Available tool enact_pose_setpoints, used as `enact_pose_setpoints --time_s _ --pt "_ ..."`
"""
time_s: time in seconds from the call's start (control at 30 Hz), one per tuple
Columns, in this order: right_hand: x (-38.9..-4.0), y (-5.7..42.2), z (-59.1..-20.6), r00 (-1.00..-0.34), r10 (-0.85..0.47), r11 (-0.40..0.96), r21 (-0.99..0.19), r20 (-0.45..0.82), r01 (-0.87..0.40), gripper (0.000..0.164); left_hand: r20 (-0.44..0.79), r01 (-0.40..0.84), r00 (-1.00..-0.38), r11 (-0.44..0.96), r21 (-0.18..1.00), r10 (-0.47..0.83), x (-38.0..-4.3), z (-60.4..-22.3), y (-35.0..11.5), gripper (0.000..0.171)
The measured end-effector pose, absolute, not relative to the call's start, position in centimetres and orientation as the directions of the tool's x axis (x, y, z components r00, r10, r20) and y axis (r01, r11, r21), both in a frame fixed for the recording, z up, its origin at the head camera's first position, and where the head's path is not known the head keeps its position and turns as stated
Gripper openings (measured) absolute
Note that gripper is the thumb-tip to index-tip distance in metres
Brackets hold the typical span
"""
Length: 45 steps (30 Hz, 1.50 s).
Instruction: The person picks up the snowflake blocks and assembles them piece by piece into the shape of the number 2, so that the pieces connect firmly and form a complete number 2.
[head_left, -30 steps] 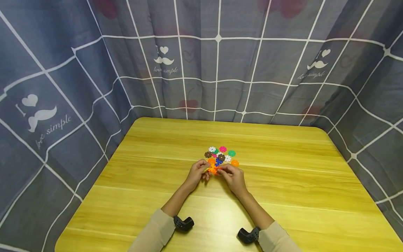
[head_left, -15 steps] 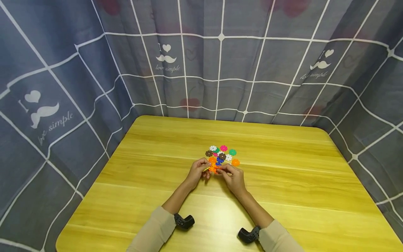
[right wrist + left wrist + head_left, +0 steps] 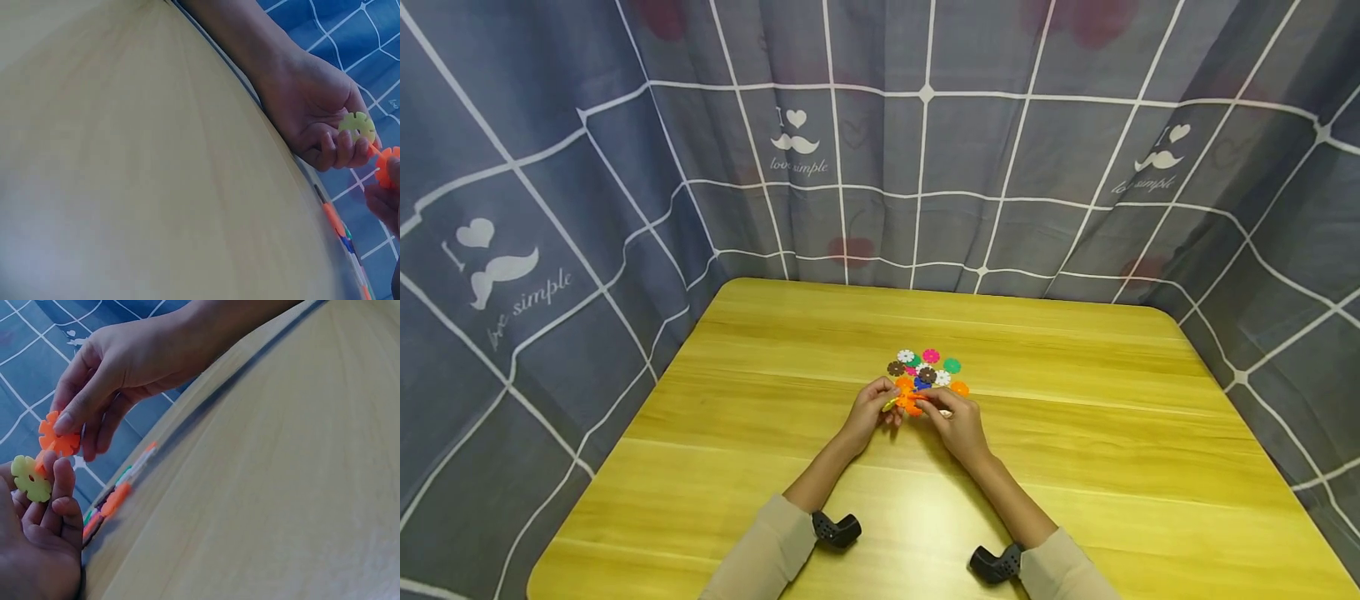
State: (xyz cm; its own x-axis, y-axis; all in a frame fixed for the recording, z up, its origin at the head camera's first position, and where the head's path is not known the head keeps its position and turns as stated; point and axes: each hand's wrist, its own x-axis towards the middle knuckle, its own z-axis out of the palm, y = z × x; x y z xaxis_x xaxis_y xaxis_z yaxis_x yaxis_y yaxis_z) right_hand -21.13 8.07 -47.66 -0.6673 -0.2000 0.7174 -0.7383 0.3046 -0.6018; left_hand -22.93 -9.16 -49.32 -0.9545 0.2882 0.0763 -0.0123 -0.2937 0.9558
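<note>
My left hand (image 3: 867,417) holds a yellow-green notched plastic disc (image 3: 31,479), a flower-shaped interlocking piece. Thumb and forefinger of my right hand (image 3: 958,423) pinch an orange notched disc (image 3: 59,434). Between these two, another orange piece (image 3: 374,149) shows edge-on, reaching from the yellow-green disc to the orange one. Both hands are close together above the table, just in front of the loose discs. Fingers partly cover the place where the pieces meet.
Loose notched discs lie clustered beyond the hands: pink (image 3: 931,356), green (image 3: 952,366), brown (image 3: 896,367), white (image 3: 906,356), blue (image 3: 922,382) and orange (image 3: 959,388). They rest on a wood-grain table (image 3: 760,358). A grey checked curtain (image 3: 880,225) surrounds its back and sides.
Both hands keep nearly the same place and grip on the joined discs. The right fingers shift slightly, hiding more of the blue disc. The head view moves a little.
</note>
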Motion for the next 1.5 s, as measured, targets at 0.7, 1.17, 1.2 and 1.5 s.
enact_pose_setpoints --time_s 0.7,1.17,1.2,1.5 --pt "-23.2 9.5 -51.8 -0.717 -0.174 0.318 -0.651 0.675 -0.690 0.010 0.066 0.064 -0.942 -0.017 0.998 0.328 -22.0 -48.0 -8.5 0.018" --pt "-25.4 13.9 -51.9 -0.907 -0.008 0.672 -0.670 0.421 -0.317 0.028 0.022 0.007 -0.956 -0.053 0.999 0.292 -22.1 -48.3 -8.5 0.022" --pt "-25.4 14.0 -51.9 -0.915 -0.024 0.696 -0.651 0.403 -0.304 0.029 0.022 0.005 -0.956 -0.056 0.998 0.293 -22.1 -48.3 -8.5 0.021" --pt "-25.2 14.2 -52.2 -0.917 -0.012 0.720 -0.633 0.399 -0.285 0.028 0.058 0.028 -0.960 -0.112 0.993 0.273 -23.3 -51.0 -8.2 0.029"
